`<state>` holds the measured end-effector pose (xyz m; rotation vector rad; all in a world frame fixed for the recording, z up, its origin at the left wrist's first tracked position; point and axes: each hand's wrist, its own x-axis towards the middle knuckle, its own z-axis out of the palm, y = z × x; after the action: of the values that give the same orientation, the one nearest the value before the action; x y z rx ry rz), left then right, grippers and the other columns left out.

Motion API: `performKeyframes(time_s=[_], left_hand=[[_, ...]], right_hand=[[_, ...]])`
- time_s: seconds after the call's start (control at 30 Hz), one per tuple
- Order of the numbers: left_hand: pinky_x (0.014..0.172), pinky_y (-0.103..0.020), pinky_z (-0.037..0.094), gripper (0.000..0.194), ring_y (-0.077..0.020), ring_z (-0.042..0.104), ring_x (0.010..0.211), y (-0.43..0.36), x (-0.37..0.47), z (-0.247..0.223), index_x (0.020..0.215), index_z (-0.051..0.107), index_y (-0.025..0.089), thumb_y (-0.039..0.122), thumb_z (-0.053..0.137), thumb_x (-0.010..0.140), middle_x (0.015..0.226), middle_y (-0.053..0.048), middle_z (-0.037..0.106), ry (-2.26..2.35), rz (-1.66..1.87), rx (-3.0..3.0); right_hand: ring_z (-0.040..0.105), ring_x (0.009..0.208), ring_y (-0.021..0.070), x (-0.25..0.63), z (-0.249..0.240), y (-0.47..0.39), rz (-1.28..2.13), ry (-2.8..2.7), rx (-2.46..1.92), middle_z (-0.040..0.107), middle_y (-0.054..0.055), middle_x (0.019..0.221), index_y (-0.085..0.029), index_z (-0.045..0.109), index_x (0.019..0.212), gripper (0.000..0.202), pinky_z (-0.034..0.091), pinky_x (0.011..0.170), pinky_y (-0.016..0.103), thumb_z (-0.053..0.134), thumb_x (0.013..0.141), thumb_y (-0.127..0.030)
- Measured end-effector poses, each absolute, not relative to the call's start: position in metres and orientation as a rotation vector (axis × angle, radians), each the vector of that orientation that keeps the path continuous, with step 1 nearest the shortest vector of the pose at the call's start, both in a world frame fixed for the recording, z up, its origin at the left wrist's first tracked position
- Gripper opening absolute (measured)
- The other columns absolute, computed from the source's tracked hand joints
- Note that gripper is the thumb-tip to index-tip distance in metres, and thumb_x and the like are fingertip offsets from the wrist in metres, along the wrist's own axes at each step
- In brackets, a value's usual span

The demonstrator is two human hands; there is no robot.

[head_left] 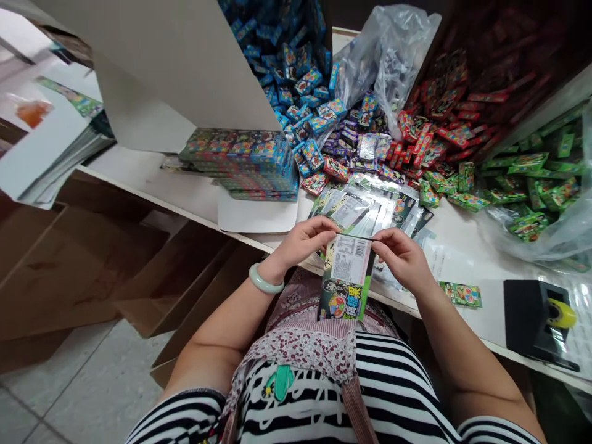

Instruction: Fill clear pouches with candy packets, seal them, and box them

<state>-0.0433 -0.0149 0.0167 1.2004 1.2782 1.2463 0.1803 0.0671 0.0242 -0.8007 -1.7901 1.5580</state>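
A printed candy pouch [346, 280], black and green with a white label panel, hangs upright in front of my apron. My left hand [311, 239] pinches its upper left corner between thumb and fingers. At the upper right corner, my right hand [401, 256] has the same grip. The pouch's top edge is stretched straight between both hands. Just beyond, a fanned pile of similar flat pouches [365, 206] lies on the white table [456, 240]. Whether the pouch mouth is parted cannot be seen.
Small blue boxes [308, 80], purple boxes [342, 139], red boxes [425, 139] and green boxes [527, 166] lie heaped at the back. A stack of printed cartons [245, 160] stands left. A black tape dispenser [531, 320] sits right. Cardboard boxes [139, 265] are below the table's edge.
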Motion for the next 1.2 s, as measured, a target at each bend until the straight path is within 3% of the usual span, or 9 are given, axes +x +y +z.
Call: performKeyframes(time_s=[0.2,0.37,0.47,0.57,0.63,0.73,0.8,1.0,1.2], left_hand=[[0.069,-0.025,0.052,0.031,-0.0122,0.063,0.074,-0.026,-0.029,0.009,0.088,0.070,0.019,0.050,0.062,0.091,0.082,-0.003,0.070,1.439,1.589,1.384],[0.074,-0.028,0.050,0.031,-0.0134,0.062,0.078,-0.023,-0.028,0.014,0.080,0.067,0.018,0.048,0.064,0.090,0.083,-0.003,0.068,1.387,1.550,1.347],[0.073,-0.027,0.051,0.025,-0.0133,0.063,0.078,-0.020,-0.032,0.023,0.085,0.068,0.018,0.042,0.072,0.085,0.084,-0.003,0.069,1.296,1.505,1.136],[0.071,-0.026,0.051,0.033,-0.0116,0.062,0.073,-0.020,-0.036,0.032,0.108,0.068,0.019,0.034,0.078,0.079,0.081,-0.001,0.068,1.253,1.463,0.990],[0.075,-0.028,0.053,0.033,-0.0127,0.064,0.078,-0.023,-0.037,0.037,0.108,0.069,0.019,0.032,0.077,0.079,0.084,-0.002,0.070,1.256,1.439,1.027],[0.082,-0.031,0.055,0.020,-0.0161,0.066,0.088,-0.028,-0.036,0.043,0.088,0.072,0.018,0.034,0.078,0.079,0.092,-0.005,0.072,1.276,1.455,1.178],[0.080,-0.031,0.055,0.021,-0.0163,0.066,0.089,-0.030,-0.034,0.044,0.081,0.070,0.017,0.036,0.080,0.077,0.090,-0.006,0.071,1.283,1.494,1.220],[0.070,-0.027,0.051,0.023,-0.0121,0.061,0.074,-0.025,-0.028,0.049,0.085,0.068,0.016,0.031,0.081,0.073,0.080,-0.002,0.068,1.295,1.468,1.013],[0.067,-0.026,0.047,0.019,-0.0099,0.056,0.068,-0.023,-0.030,0.047,0.073,0.064,0.016,0.027,0.078,0.071,0.072,0.001,0.062,1.224,1.539,0.957]], right_hand=[[0.056,0.069,0.0110,0.179,0.017,0.065,1.431,-1.807,-0.793,0.064,-0.001,0.079,-0.022,0.064,0.082,0.016,0.044,0.061,0.026,0.065,0.090,-0.036],[0.058,0.075,0.0127,0.175,0.025,0.065,1.444,-1.812,-0.713,0.064,0.002,0.085,-0.021,0.062,0.076,0.019,0.045,0.062,0.027,0.068,0.088,-0.036],[0.057,0.071,0.0124,0.171,0.028,0.066,1.512,-1.701,-0.766,0.063,-0.001,0.082,-0.024,0.061,0.092,0.018,0.045,0.059,0.026,0.071,0.084,-0.036],[0.059,0.071,0.0131,0.168,0.031,0.067,1.590,-1.661,-0.808,0.062,-0.003,0.080,-0.027,0.056,0.112,0.038,0.046,0.057,0.025,0.074,0.080,-0.036],[0.060,0.072,0.0136,0.168,0.034,0.067,1.563,-1.737,-0.819,0.063,-0.002,0.080,-0.026,0.058,0.105,0.031,0.047,0.056,0.025,0.073,0.080,-0.036],[0.062,0.082,0.0155,0.172,0.042,0.066,1.366,-1.934,-0.771,0.065,0.002,0.088,-0.024,0.060,0.086,0.010,0.049,0.059,0.026,0.067,0.084,-0.030],[0.063,0.089,0.0166,0.173,0.048,0.063,1.276,-2.067,-0.697,0.065,0.005,0.095,-0.023,0.062,0.083,0.006,0.050,0.062,0.027,0.065,0.086,-0.028],[0.061,0.076,0.0149,0.162,0.060,0.067,1.413,-1.994,-0.732,0.064,0.002,0.083,-0.023,0.059,0.084,0.018,0.049,0.063,0.028,0.071,0.082,-0.036],[0.058,0.068,0.0137,0.149,0.067,0.075,1.694,-1.976,-0.752,0.065,0.000,0.073,-0.021,0.060,0.076,0.026,0.048,0.063,0.029,0.074,0.077,-0.043]])
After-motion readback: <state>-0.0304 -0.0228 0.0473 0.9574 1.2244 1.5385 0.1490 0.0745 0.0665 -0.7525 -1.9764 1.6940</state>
